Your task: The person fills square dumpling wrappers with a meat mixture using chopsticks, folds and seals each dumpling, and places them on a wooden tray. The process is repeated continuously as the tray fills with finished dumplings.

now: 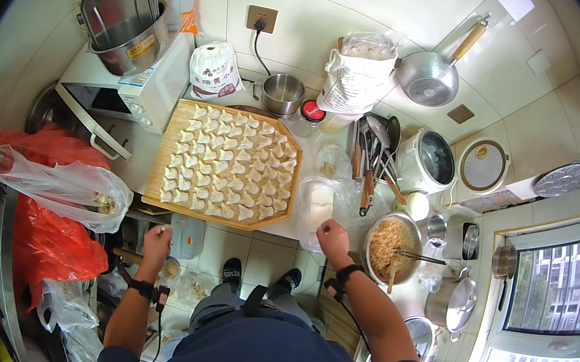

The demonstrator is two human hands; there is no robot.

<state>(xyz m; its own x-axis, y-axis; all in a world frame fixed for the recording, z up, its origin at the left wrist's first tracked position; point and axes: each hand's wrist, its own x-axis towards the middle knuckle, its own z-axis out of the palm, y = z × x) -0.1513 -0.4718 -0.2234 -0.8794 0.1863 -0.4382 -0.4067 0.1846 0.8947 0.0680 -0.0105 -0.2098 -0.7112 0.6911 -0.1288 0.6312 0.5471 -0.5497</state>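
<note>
My right hand [334, 240] is at the near end of a stack of pale dough wrappers [321, 207], which lies on a clear plastic bag [303, 232]. Its fingers are curled, and their tips are partly hidden from above. My left hand [156, 243] hangs in front of the counter edge with bent fingers; whether they pinch anything is too small to tell. Beyond it, a slatted bamboo tray [155, 185] bears rows of folded dumplings [222, 166]. Right of the wrappers, a metal bowl [419, 236] holds minced filling [385, 243], with dark chopsticks [425, 258] and a wooden utensil [391, 282] in it.
A white microwave [166, 77] with its door ajar stands at left, topped by metal pans [120, 10]. Plastic bags [62, 244] hang at lower left. Cooking utensils [372, 159] and a rice cooker [424, 160] stand at the back right. A lidded jar [309, 117] is behind the tray.
</note>
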